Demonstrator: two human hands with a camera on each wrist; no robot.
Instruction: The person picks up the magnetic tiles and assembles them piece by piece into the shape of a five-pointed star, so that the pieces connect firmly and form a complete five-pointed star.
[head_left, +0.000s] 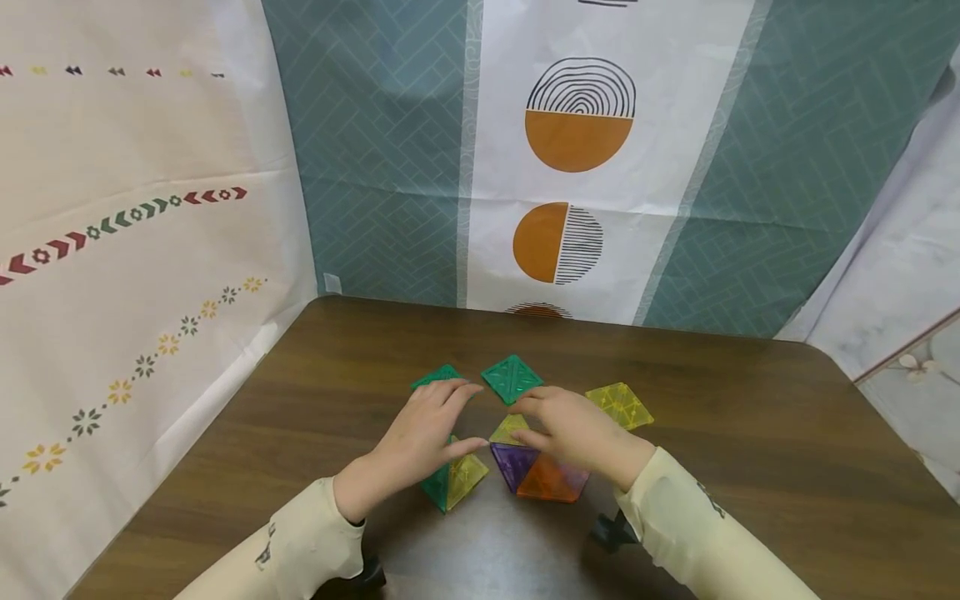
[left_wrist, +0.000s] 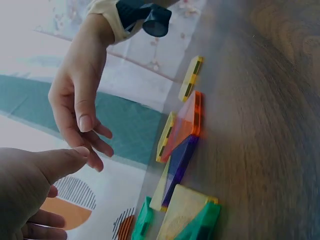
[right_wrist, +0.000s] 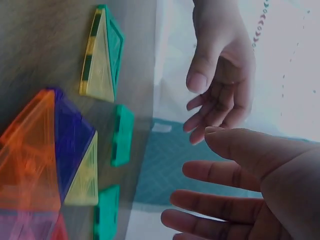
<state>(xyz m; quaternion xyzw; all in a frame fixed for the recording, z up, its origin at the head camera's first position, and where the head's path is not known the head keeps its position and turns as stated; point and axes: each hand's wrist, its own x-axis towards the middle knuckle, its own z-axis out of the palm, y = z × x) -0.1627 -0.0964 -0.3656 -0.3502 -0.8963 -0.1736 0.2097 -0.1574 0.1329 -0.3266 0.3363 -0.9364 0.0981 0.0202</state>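
My left hand (head_left: 420, 433) hovers over the left-hand magnetic tiles, fingers relaxed and holding nothing. Under it lie a green tile (head_left: 437, 483) and a yellow triangle tile (head_left: 466, 478), edge to edge. Another green tile (head_left: 438, 374) is partly hidden behind its fingers. My right hand (head_left: 573, 429), also empty with loosely bent fingers, is above a joined group: a yellow triangle (head_left: 508, 431), a purple triangle (head_left: 513, 463), an orange tile (head_left: 547, 480) and a pinkish tile, partly covered. In the right wrist view, both hands are raised off the tiles, thumbs facing each other.
A green square tile (head_left: 512, 377) lies beyond the hands. To the right is a yellow tile (head_left: 621, 406). Everything rests on a brown wooden table (head_left: 750, 433). Patterned cloths (head_left: 375, 167) hang behind and at the sides of the table.
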